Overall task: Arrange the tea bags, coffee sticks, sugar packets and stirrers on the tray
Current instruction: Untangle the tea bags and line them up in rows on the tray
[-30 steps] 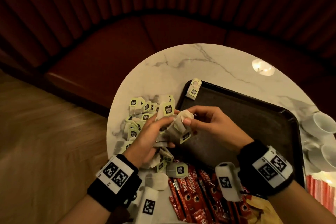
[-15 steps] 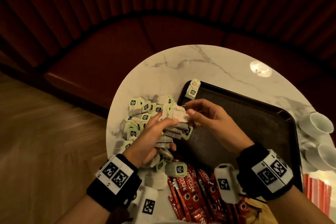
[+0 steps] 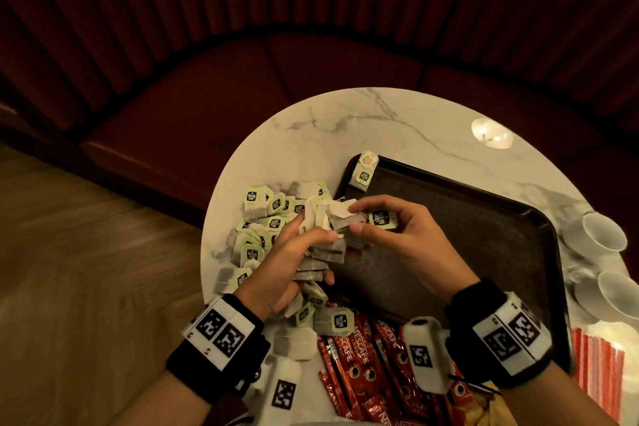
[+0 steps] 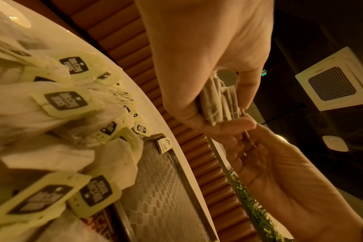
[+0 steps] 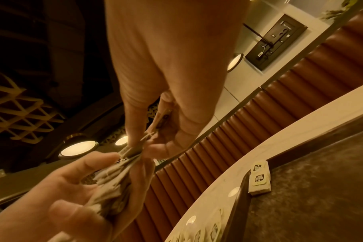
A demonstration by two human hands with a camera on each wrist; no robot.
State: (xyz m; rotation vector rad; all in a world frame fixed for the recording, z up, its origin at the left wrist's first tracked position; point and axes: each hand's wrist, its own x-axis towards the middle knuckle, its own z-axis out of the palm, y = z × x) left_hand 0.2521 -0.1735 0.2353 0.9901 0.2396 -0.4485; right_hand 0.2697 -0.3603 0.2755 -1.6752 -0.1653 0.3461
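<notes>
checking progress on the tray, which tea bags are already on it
Only the small stack of tea bags leaning on the tray's far left corner. The loose pile lies on the marble table, and the left hand grips a bundle.

The head view looks steeply down from above the table [image 3: 345, 121], the tray [image 3: 484, 235] at about two o'clock. Each wrist view sits close under its palm, tilted up toward bench and ceiling. All three share the tea bags [image 3: 325, 235] held between both hands and the tray's ten o'clock corner.
</notes>
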